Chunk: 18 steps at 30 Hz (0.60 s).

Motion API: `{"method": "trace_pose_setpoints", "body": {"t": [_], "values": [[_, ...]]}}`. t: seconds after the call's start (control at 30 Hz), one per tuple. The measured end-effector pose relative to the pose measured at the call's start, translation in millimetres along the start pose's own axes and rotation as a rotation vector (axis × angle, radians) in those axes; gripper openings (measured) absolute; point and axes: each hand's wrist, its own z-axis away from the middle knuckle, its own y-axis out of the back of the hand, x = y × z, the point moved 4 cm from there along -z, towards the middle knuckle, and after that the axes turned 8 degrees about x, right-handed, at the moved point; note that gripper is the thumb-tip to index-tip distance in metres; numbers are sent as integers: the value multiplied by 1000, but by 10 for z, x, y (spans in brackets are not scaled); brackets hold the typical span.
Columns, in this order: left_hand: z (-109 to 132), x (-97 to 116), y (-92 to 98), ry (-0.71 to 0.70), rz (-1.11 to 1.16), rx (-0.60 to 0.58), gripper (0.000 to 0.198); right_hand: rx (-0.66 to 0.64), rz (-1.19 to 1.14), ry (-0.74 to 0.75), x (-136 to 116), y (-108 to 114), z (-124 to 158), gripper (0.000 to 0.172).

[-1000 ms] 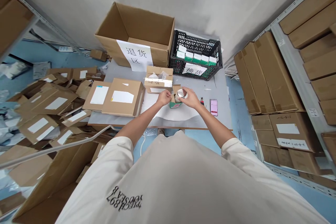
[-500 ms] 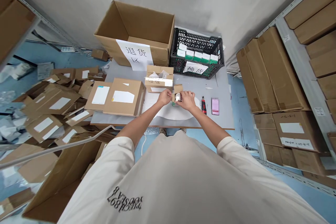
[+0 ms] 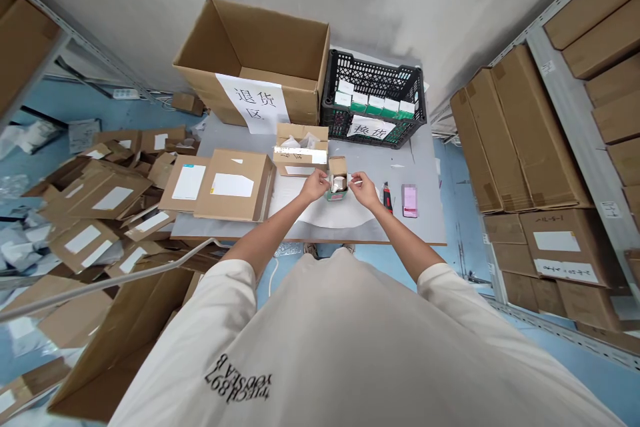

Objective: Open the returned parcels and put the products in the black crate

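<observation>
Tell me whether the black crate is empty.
No, the crate holds a row of small green-and-white boxes.

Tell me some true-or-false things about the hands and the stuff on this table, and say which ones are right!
1. The left hand and right hand are on either side of the small open box. True.
2. The black crate is empty. False: it holds green-and-white boxes.
3. The big cardboard box has a paper sign on its front. True.
4. The right hand holds the utility knife. False: it lies on the table.
</observation>
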Motion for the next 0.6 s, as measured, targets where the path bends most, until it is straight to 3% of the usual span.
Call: {"method": "trace_pose_setpoints", "body": {"t": [0.37, 0.6], "values": [[14, 62, -149, -122, -292, -2, 38, -38, -31, -120, 103, -92, -47, 51], [73, 125, -97, -151, -282, -7, 52, -62, -3, -36, 115, -100, -28, 59]]}}
